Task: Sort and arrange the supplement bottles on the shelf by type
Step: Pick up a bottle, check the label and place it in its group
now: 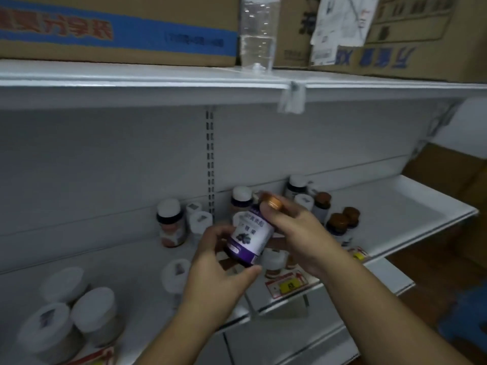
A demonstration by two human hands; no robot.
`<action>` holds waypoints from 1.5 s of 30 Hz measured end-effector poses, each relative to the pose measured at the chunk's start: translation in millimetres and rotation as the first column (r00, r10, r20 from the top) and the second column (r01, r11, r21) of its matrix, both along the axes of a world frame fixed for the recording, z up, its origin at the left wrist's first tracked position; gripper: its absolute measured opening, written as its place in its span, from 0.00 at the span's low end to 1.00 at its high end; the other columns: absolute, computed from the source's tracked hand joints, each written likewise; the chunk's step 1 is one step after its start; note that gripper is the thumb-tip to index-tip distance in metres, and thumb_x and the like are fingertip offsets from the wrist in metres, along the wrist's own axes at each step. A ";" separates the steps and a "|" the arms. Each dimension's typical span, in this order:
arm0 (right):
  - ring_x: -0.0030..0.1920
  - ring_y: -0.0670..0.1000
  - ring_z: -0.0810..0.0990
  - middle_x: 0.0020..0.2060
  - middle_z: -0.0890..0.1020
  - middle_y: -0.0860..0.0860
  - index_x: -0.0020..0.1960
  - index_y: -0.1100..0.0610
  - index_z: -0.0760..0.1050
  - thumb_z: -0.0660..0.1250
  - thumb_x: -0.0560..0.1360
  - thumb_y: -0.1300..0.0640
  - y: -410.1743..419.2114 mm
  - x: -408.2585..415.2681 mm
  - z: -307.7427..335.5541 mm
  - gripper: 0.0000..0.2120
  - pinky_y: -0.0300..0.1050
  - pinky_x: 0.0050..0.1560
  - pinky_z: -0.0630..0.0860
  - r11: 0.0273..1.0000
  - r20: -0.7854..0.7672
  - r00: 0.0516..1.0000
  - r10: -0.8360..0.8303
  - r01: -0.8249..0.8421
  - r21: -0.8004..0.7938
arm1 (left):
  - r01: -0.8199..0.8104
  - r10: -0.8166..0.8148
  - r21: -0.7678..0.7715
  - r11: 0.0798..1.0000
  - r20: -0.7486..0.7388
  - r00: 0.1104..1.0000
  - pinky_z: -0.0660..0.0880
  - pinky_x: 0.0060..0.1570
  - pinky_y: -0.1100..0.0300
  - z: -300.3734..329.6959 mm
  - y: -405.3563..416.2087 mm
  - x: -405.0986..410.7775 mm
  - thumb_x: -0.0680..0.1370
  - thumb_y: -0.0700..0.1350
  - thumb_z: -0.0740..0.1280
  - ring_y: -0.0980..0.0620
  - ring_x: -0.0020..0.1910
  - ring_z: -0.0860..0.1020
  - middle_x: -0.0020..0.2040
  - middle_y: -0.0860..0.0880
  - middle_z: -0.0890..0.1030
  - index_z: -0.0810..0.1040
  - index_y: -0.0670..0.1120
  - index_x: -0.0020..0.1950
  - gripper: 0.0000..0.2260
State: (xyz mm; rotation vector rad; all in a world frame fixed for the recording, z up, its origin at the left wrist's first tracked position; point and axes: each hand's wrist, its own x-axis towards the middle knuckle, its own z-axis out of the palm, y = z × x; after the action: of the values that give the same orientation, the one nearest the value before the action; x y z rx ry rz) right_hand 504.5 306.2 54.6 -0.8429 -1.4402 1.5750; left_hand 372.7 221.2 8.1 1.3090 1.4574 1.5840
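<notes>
Large cardboard box with blue band and red lettering (118,30) at 11 o'clock on the top ledge, clear plastic water bottle (259,30) at 12 o'clock just beside it, printed papers (342,25) at 1 o'clock against another cardboard box (421,35), brown carton (448,175) at 3 o'clock.

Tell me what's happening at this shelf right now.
A person holds one supplement bottle with a purple-and-white label in both hands, tilted, in front of the shelf. The left hand has its grip round the bottle's lower end, and the right hand holds it near its brown cap. Other bottles stand on the shelf behind: white-capped ones to the left, brown-capped ones to the right. Cardboard boxes sit on the shelf above.
</notes>
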 end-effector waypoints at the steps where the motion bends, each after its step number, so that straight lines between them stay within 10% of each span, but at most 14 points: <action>1: 0.45 0.48 0.84 0.49 0.84 0.50 0.55 0.49 0.77 0.70 0.68 0.53 1.8 15.6 -0.7 0.15 0.43 0.39 0.80 1.000 -0.021 1.000 0.009 -0.010 -0.013 | 0.076 -0.076 0.006 0.997 0.031 0.997 0.76 0.40 0.67 -0.4 0.7 14.7 0.61 0.38 0.78 0.59 0.44 0.80 0.44 0.59 0.80 0.72 0.59 0.50 0.26; 6: 0.38 0.47 0.82 0.40 0.84 0.49 0.52 0.55 0.76 0.69 0.64 0.55 19.8 105.6 -8.5 0.17 0.42 0.34 0.78 0.995 -0.165 0.985 0.058 -0.070 -0.068 | 0.304 -0.278 -0.047 0.951 0.294 0.914 0.79 0.44 0.64 1.1 22.4 92.9 0.67 0.40 0.71 0.54 0.48 0.82 0.51 0.49 0.83 0.75 0.47 0.58 0.20; 11: 0.40 0.45 0.82 0.43 0.83 0.48 0.55 0.53 0.76 0.65 0.74 0.61 47.8 191.7 -3.7 0.11 0.38 0.36 0.77 1.000 -0.069 0.997 0.030 -0.030 -0.001 | 0.215 -0.202 -0.054 0.975 0.180 0.963 0.78 0.45 0.65 -2.9 56.9 176.6 0.67 0.29 0.71 0.57 0.46 0.82 0.47 0.52 0.85 0.76 0.48 0.56 0.22; 28: 0.50 0.50 0.82 0.51 0.82 0.50 0.54 0.53 0.78 0.73 0.68 0.59 148.0 208.9 30.7 0.15 0.46 0.49 0.81 0.971 0.095 0.995 -0.013 -0.010 0.238 | 0.012 -0.021 -0.040 0.999 -0.234 0.972 0.73 0.38 0.75 28.4 159.6 187.1 0.68 0.45 0.75 0.68 0.49 0.76 0.51 0.64 0.76 0.71 0.59 0.59 0.23; 45: 0.41 0.32 0.75 0.40 0.76 0.35 0.47 0.46 0.75 0.74 0.67 0.54 223.3 154.0 29.6 0.12 0.19 0.39 0.68 0.795 0.437 0.899 -0.009 -0.259 0.549 | -0.181 0.169 0.004 0.983 -0.388 0.906 0.76 0.45 0.66 40.9 221.9 159.4 0.70 0.50 0.72 0.62 0.46 0.78 0.47 0.58 0.80 0.75 0.57 0.51 0.12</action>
State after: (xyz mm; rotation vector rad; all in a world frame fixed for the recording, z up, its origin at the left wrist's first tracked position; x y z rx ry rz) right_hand 658.5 529.5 84.2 -0.7251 -2.1941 0.9318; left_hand 532.1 443.0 48.9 1.5747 1.8786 1.4565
